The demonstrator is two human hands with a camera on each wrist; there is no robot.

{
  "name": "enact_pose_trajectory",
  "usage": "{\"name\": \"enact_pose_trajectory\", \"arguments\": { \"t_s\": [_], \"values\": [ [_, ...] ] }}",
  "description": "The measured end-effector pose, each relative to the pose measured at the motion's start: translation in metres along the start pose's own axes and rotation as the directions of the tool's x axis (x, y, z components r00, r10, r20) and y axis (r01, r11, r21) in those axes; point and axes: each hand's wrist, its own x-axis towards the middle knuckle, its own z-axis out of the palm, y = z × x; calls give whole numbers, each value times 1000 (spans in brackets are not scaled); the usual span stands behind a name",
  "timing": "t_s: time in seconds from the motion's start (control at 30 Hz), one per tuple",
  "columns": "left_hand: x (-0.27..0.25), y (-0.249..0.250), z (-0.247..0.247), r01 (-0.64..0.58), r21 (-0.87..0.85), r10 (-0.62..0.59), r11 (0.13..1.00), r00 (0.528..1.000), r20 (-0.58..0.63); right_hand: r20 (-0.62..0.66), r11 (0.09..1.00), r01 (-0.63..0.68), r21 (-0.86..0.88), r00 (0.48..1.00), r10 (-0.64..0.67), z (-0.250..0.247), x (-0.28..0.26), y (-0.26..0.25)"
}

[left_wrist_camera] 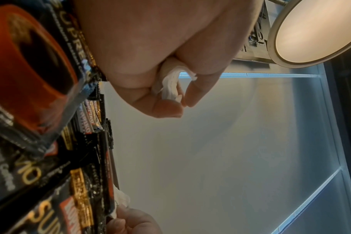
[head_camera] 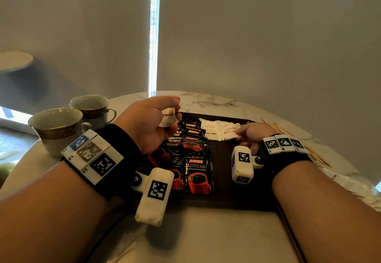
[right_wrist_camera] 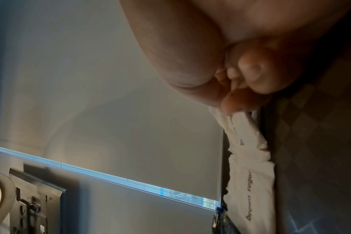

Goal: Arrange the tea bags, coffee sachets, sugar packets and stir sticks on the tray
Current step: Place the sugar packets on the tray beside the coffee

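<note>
Over the tray (head_camera: 224, 155), both hands pinch sugar packets (head_camera: 218, 131).

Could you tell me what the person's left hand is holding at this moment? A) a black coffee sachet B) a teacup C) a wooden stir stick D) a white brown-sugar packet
D: the left hand pinches a white sugar packet printed "brown", raised above the black coffee sachets on the tray.

Marble table (head_camera: 206, 99): dark tray (head_camera: 223, 155), two cups (head_camera: 55, 126), stir sticks (head_camera: 288, 133).
</note>
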Motion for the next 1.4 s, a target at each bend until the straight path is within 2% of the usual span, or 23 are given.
{"name": "enact_pose_trajectory", "arguments": {
  "t_s": [0.27,0.53,0.73,1.4],
  "values": [
    [-2,0,1,-4,1,4,1000,1000,-10,23,1000,4,22,1000,-4,1,3,0],
    [-4,1,2,-9,2,9,1000,1000,-10,17,997,26,-78,1000,-25,-5,12,0],
    [-5,2,2,1,-10,-1,1000,1000,-3,46,999,14,-44,999,-12,-5,13,1],
    [-6,2,3,8,-19,-8,1000,1000,0,-2,1000,28,-6,1000,-28,-3,16,1]
  ]
}}
